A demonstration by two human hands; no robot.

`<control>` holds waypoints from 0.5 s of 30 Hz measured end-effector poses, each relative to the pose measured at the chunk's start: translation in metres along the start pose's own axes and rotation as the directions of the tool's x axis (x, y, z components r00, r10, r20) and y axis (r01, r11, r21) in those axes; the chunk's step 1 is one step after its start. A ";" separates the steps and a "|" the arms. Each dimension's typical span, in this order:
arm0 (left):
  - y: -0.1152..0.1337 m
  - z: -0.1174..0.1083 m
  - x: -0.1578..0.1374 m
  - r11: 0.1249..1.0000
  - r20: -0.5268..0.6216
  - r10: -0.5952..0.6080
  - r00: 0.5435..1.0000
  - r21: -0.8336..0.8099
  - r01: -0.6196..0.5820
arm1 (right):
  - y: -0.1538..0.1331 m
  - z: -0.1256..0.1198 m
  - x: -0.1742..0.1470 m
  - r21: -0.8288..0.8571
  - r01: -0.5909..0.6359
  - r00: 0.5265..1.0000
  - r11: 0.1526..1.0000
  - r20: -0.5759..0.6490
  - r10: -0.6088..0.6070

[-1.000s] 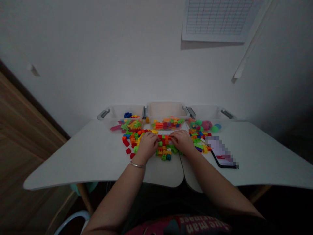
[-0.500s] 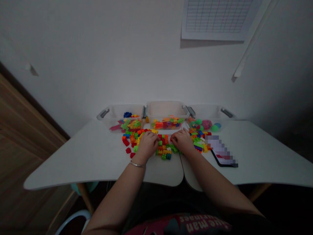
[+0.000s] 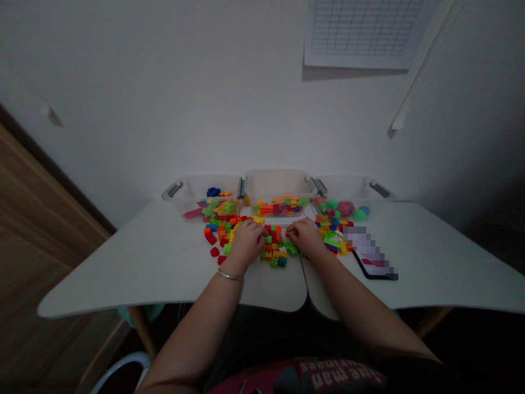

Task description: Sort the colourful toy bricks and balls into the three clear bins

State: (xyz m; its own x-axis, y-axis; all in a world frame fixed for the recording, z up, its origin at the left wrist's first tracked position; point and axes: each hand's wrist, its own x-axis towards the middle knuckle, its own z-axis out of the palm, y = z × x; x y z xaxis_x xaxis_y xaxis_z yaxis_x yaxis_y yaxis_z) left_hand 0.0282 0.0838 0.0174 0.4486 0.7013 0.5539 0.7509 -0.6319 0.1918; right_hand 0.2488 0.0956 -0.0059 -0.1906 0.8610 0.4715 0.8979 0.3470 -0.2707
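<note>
Colourful plastic building blocks (image 3: 273, 254) lie in a loose heap across the middle of the white table. Over the left part of this heap rests my left hand (image 3: 248, 241), fingers curled down and together; whatever is in them is hidden. My right hand (image 3: 307, 238) is on the other side of the central blocks, its fingers pinched on a small red block (image 3: 290, 233) that shows only in part. Between my hands are red, orange, yellow and green blocks. A few red blocks (image 3: 214, 251) lie apart at the left.
Three clear plastic bins stand against the wall: the left bin (image 3: 205, 183) and middle bin (image 3: 281, 183) hold blocks, the right bin (image 3: 348, 186) small balls. A phone (image 3: 375, 260) lies on the table (image 3: 147, 262) at the right. A gap splits the tabletop near my right wrist.
My right fingers have shifted very slightly at the red block. My left hand and the heap look the same; the whole view has moved a little.
</note>
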 end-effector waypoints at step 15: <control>-0.002 0.001 -0.001 1.000 0.005 -0.003 1.000 0.002 0.003 | -0.002 -0.014 0.003 0.319 0.105 0.931 0.942 -0.365 0.020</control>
State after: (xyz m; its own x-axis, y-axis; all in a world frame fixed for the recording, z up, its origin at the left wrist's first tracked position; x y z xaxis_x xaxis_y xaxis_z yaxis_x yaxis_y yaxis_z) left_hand 0.0267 0.0845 0.0156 0.4483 0.7050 0.5495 0.7534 -0.6289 0.1922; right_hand 0.2522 0.0927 0.0075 -0.0144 0.6726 0.7399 0.6991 0.5358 -0.4734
